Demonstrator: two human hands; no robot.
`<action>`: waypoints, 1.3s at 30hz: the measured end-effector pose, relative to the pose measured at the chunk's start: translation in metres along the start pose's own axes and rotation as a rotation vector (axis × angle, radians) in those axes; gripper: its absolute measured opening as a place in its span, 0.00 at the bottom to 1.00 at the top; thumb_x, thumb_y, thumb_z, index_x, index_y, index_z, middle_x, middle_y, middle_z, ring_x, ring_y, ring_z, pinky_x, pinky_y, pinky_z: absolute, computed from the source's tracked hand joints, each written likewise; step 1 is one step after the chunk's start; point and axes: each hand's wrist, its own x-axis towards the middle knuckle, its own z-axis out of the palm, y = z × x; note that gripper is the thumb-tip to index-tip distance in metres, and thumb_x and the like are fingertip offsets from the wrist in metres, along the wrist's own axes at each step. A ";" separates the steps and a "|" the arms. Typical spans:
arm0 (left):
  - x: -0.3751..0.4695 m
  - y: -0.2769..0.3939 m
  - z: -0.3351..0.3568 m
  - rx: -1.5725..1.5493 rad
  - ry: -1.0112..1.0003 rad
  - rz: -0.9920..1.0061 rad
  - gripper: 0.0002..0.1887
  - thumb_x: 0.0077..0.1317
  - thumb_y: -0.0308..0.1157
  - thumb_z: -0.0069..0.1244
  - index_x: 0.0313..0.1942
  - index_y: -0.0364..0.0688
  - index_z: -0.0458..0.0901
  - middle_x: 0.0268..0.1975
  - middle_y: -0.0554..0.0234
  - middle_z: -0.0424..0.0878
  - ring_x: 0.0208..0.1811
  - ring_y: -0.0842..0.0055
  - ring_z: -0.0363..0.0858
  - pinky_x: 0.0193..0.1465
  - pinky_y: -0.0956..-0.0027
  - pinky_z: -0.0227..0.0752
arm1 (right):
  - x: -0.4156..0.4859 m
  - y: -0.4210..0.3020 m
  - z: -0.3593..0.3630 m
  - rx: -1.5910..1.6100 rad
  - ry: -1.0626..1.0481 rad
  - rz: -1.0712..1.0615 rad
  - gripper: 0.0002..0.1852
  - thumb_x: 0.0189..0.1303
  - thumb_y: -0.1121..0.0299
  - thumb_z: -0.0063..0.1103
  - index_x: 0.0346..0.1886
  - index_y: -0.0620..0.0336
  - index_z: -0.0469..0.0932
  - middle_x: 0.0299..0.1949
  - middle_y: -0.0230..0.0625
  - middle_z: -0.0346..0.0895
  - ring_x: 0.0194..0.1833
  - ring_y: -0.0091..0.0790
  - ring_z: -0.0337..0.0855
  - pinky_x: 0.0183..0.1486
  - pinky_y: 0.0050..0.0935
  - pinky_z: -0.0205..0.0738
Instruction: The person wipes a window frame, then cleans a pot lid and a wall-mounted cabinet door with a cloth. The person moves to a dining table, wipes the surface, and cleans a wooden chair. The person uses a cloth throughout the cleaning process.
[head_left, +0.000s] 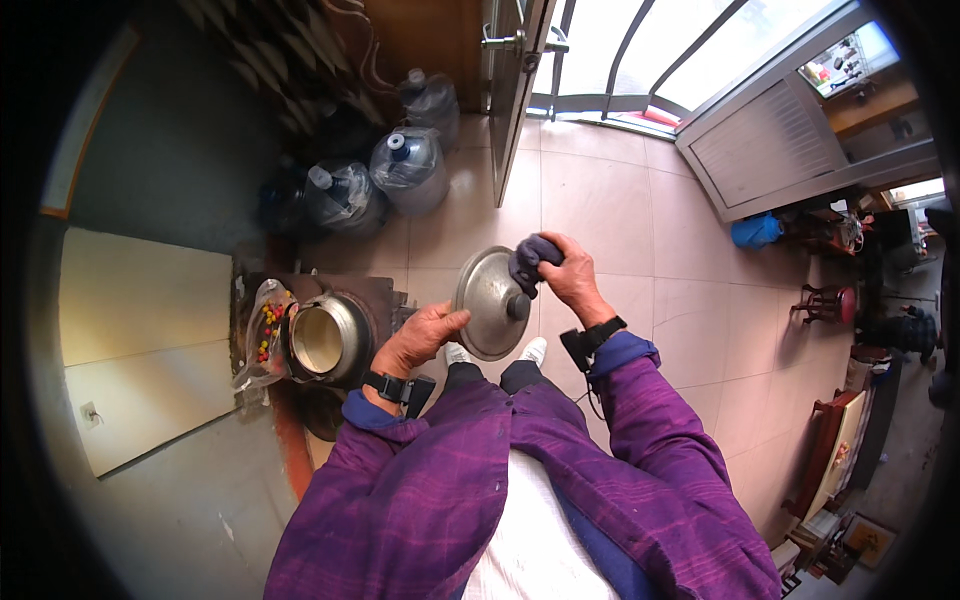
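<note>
A round metal pot lid (489, 300) with a black knob (518, 307) is held up over the floor in front of me, tilted on its edge. My left hand (420, 337) grips its left rim, thumb on the upper face. Bunched in my right hand (571, 274) is a dark grey cloth (531, 259), which touches or nearly touches the lid's upper right rim. To the left, an uncovered metal pot (358, 330) sits on a dark stove top (379, 289); its inside looks pale. Beside the pot lies a clear plastic bag (264, 322) with small red and yellow items.
Several large plastic water bottles (410, 176) stand at the upper left near an open door (517, 97). A metal-framed door (765, 146) is at the upper right. Along the right side are a blue container (756, 231), a dark red stool (840, 305) and a low table (832, 450).
</note>
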 end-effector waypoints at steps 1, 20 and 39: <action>0.001 -0.003 0.000 -0.080 0.008 0.006 0.17 0.78 0.42 0.52 0.51 0.36 0.82 0.41 0.71 0.84 0.41 0.83 0.81 0.48 0.73 0.78 | -0.006 0.008 -0.002 -0.002 -0.032 0.017 0.26 0.47 0.72 0.62 0.55 0.53 0.84 0.48 0.51 0.84 0.50 0.53 0.85 0.58 0.42 0.80; 0.025 -0.051 -0.038 -0.569 0.373 0.261 0.22 0.77 0.44 0.52 0.60 0.36 0.77 0.54 0.57 0.85 0.54 0.66 0.85 0.60 0.54 0.79 | -0.081 -0.046 0.045 0.527 -0.624 0.334 0.27 0.54 0.77 0.67 0.61 0.67 0.78 0.46 0.42 0.85 0.46 0.32 0.87 0.49 0.32 0.85; -0.155 -0.195 -0.222 -1.210 1.013 0.592 0.18 0.69 0.28 0.54 0.58 0.40 0.73 0.62 0.54 0.78 0.66 0.62 0.74 0.67 0.48 0.70 | -0.075 -0.052 0.108 0.266 -0.693 0.464 0.26 0.54 0.76 0.66 0.60 0.65 0.80 0.43 0.38 0.85 0.38 0.30 0.86 0.39 0.28 0.82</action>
